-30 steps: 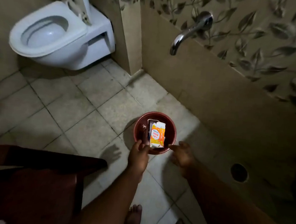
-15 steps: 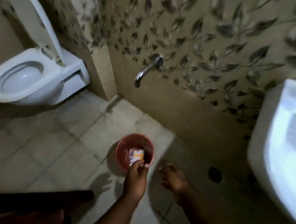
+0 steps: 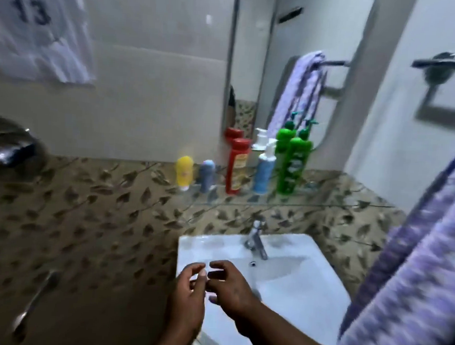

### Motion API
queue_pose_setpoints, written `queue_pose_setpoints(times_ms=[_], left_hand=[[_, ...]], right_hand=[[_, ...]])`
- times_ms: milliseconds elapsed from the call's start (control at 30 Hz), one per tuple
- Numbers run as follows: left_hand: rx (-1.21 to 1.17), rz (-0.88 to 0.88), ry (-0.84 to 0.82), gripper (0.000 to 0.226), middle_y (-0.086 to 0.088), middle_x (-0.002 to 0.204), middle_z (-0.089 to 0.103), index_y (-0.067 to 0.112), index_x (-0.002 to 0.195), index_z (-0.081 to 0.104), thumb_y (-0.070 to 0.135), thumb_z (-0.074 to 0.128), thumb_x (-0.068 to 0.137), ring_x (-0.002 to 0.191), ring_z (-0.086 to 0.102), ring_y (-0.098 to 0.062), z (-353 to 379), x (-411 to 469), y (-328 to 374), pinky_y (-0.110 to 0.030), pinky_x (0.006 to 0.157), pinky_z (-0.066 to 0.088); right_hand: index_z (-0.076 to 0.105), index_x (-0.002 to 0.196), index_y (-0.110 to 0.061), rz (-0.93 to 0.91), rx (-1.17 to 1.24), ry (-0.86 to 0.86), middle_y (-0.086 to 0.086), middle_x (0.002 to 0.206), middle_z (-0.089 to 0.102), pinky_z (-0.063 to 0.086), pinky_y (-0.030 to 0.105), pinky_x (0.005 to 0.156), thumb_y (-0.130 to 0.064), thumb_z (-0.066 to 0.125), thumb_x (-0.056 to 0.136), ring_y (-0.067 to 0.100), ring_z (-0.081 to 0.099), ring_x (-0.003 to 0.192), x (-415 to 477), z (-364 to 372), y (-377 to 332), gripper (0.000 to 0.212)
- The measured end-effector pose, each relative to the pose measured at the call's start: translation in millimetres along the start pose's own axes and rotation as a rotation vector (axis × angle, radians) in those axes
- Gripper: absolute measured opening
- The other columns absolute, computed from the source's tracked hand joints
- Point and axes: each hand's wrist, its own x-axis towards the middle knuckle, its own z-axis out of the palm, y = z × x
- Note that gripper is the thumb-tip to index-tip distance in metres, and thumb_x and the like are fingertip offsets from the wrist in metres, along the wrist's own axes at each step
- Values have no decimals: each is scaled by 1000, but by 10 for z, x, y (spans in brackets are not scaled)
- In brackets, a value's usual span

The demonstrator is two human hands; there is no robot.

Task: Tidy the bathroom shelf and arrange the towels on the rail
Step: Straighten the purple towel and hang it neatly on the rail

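A glass shelf [image 3: 326, 204] runs along the wall under the mirror. On it stand a yellow tube [image 3: 184, 172], a small blue-grey container [image 3: 206, 175], a red bottle [image 3: 237, 165], a blue pump bottle [image 3: 264, 169] and a green pump bottle [image 3: 293, 164]. A purple patterned towel [image 3: 412, 279] hangs at the right below a metal rail [image 3: 448, 64]. My left hand [image 3: 189, 296] and my right hand [image 3: 230, 287] hover close together over the white sink, fingers curled and apart, holding nothing that I can see.
The white sink [image 3: 288, 284] with a chrome tap [image 3: 255, 239] is below the shelf. The mirror [image 3: 295, 69] reflects the bottles and a towel. A white paper marked 13 [image 3: 37, 24] hangs top left. A wall spout [image 3: 34, 301] sticks out lower left.
The view has swung up from the floor, the red bowl and the toilet to the sink and shelf. My left hand has left the bowl; both hands now hover over the sink.
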Motion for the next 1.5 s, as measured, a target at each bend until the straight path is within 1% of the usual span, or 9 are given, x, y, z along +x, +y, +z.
queue_pose_setpoints(times_ms=[133,367,533,667,967,1133,1300,1367,1500], left_hand=[[0,106,-163,11,17,97,73,36,102,67,31,58,101,88,71,-7,839,5,499,-44,85,59],[-36,260,-389,14,3,105,74,30,106,68,24,56,103,99,70,-21,2051,-24,1221,-53,90,57],[-117,429,-484,22,6,99,76,32,102,69,35,50,92,95,72,-13,2494,-129,1801,-48,89,58],[-212,552,-574,18,4,98,76,30,102,67,32,52,91,95,72,-13,2743,-147,2301,-45,90,57],[-256,739,-774,48,-3,124,65,29,132,48,44,62,89,113,65,-25,3301,-223,3655,-44,95,54],[-348,452,-877,29,-14,105,74,14,112,58,41,57,100,99,70,-35,3432,-234,3868,-48,88,57],[-264,833,-659,16,7,71,60,28,99,45,42,51,96,70,62,-28,3037,-383,3355,-37,52,34],[-324,877,-702,19,4,75,65,33,109,44,36,49,90,68,60,-25,2828,-498,3055,-37,50,31],[-290,1157,-902,19,-1,90,66,30,111,46,31,43,91,77,57,-26,2556,-437,2715,-39,60,41]], right_hand=[[60,118,-24,-87,-13,217,5,118,68,54,44,99,-27,74,76,25,69,110,-150,-900,-317,44],[60,107,-25,-265,-70,577,-1,103,71,57,38,88,-14,71,86,22,69,99,-296,-2107,-733,27],[58,102,-30,-367,-211,859,-5,99,72,53,18,72,-19,62,92,14,69,88,-554,-2508,-1124,15],[61,110,-22,-539,-250,1033,-3,101,71,57,37,90,-5,57,91,17,70,94,-834,-2597,-1527,26],[68,108,-9,-909,-728,1741,10,109,68,48,43,95,3,67,79,31,62,105,-1484,-2685,-2462,31],[64,111,-4,-701,-520,1815,15,113,67,44,47,98,-4,72,75,38,59,108,-1559,-2808,-2649,37],[59,92,-24,-594,-436,1716,-7,84,68,52,33,75,-35,72,86,20,67,81,-1426,-2738,-2622,18],[56,86,-23,-520,-392,1615,-10,74,67,50,31,70,-54,73,83,12,65,72,-1354,-2692,-2582,35],[63,89,-16,-346,-692,1651,8,88,73,50,37,72,-41,70,89,33,66,84,-1454,-2667,-2471,25]])
